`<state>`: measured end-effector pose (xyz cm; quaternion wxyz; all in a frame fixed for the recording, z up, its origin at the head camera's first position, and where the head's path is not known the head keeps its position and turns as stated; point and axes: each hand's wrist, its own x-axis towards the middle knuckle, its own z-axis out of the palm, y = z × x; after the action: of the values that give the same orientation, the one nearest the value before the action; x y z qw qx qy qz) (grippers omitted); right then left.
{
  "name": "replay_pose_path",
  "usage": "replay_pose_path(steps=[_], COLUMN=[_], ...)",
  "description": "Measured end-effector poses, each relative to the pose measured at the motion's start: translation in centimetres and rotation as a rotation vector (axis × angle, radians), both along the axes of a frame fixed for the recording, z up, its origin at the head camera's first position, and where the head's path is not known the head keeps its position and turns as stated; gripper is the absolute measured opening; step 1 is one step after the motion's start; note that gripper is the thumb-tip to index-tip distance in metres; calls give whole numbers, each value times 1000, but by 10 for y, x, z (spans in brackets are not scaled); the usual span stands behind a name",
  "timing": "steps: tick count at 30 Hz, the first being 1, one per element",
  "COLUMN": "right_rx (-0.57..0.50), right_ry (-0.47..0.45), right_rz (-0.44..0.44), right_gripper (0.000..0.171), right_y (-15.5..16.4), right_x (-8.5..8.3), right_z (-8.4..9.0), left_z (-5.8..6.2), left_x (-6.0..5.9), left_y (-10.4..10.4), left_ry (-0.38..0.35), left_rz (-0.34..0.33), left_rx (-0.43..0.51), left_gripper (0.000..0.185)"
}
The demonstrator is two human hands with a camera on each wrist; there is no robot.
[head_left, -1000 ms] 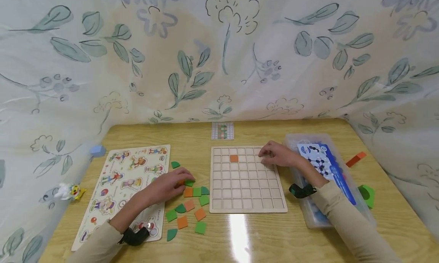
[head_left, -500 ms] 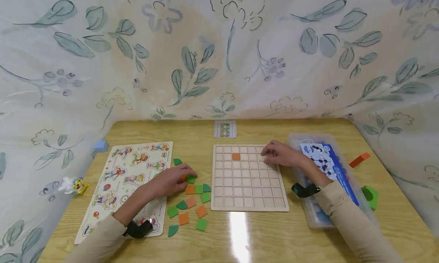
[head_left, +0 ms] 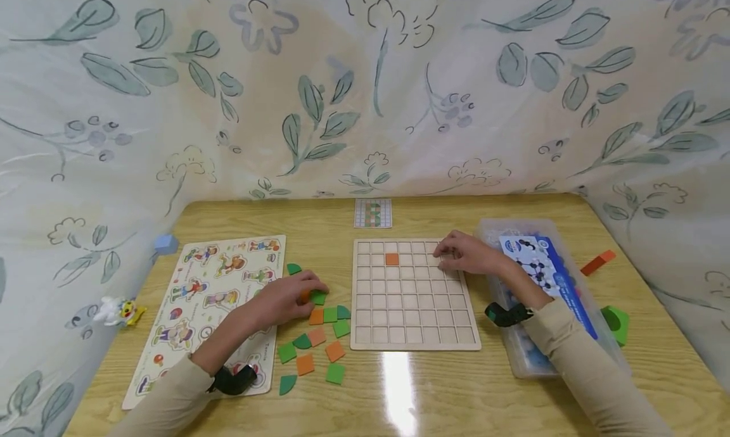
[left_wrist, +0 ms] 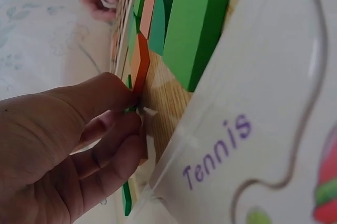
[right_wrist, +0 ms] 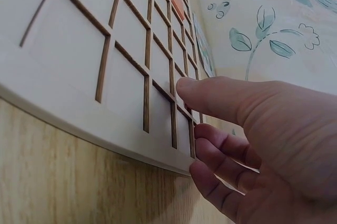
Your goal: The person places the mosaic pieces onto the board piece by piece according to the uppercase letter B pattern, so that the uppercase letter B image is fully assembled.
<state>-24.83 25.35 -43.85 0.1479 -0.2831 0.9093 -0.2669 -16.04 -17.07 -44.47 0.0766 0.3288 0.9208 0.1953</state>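
Two hands low | left (head_left: 285,297) pinches orange tile (head_left: 305,296) | right (head_left: 464,254) rests on grid board (head_left: 413,316)

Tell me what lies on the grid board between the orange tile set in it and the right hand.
Only empty grid cells. In the head view the orange tile sits in the grid board, and the cells between it and the right hand hold nothing.

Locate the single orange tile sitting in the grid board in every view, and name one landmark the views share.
Head: orange tile lies in the grid board, second row from the far edge, left of the right hand.
Left wrist: not identifiable; the orange pieces near the left hand are loose ones.
Right wrist: top centre, far across the board.
Shared landmark: the grid board.
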Motion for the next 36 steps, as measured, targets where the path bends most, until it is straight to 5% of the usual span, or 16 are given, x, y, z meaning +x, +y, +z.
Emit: replay_pose_path(steps=[7, 36], right_rx=[-3, -1], right_ry=[-8, -9], right_rz=[-7, -4], right_gripper=[21, 21], right_y=[-2, -1], right_x=[1, 0], right_z=[-5, -1], left_z=[2, 6], left_x=[5, 2], left_y=[0, 5], left_ry=[-37, 11], left_rz=[11, 18], left_rx=[-48, -103], left_gripper=[35, 27])
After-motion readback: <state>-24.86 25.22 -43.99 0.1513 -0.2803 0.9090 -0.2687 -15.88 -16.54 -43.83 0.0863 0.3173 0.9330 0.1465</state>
